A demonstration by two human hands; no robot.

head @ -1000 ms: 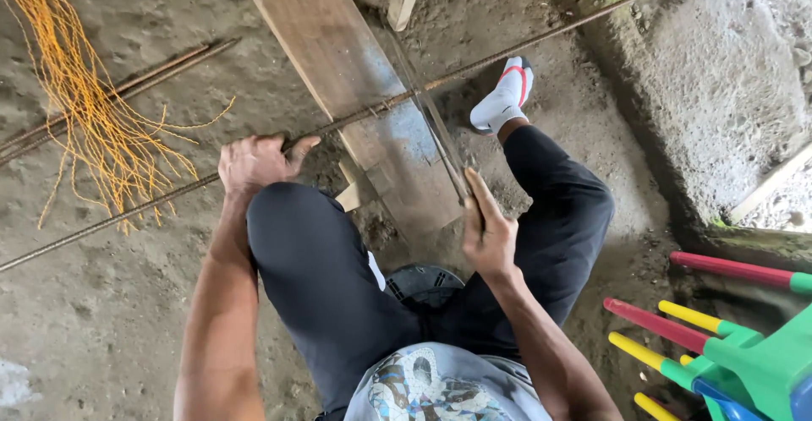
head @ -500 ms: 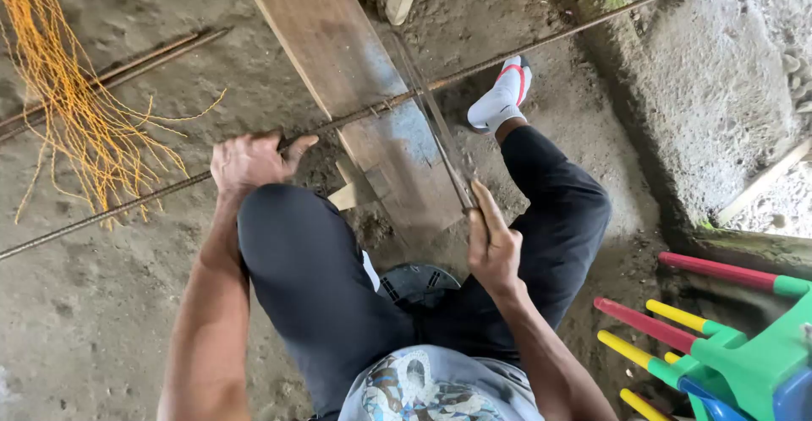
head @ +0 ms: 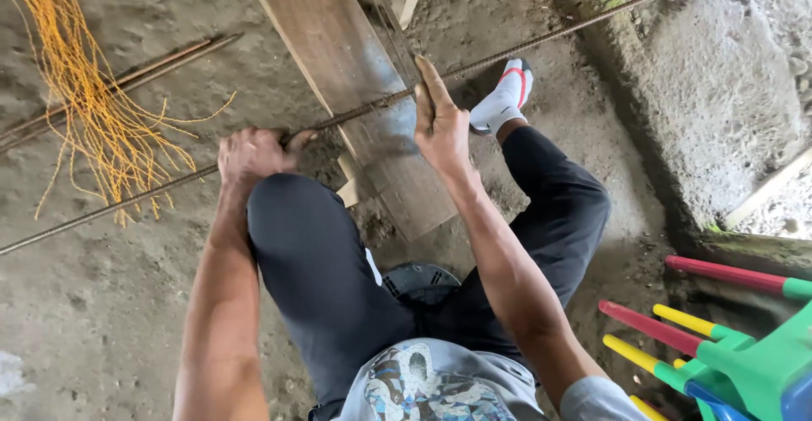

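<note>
While my left hand [head: 252, 155] stays clamped, fingers curled tight round the long rusty steel rod [head: 474, 68] mid-frame, my right hand [head: 440, 121] has moved up from my knee, fingers pressed together flat, onto the rod over the worn wooden plank [head: 338, 57].

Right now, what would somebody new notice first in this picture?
Probably the long metal rod lying slantwise across a wooden plank on the dirt floor. The left hand grips it beside the plank, and the right hand rests where rod and plank cross. A bright orange string bundle lies far left.
</note>
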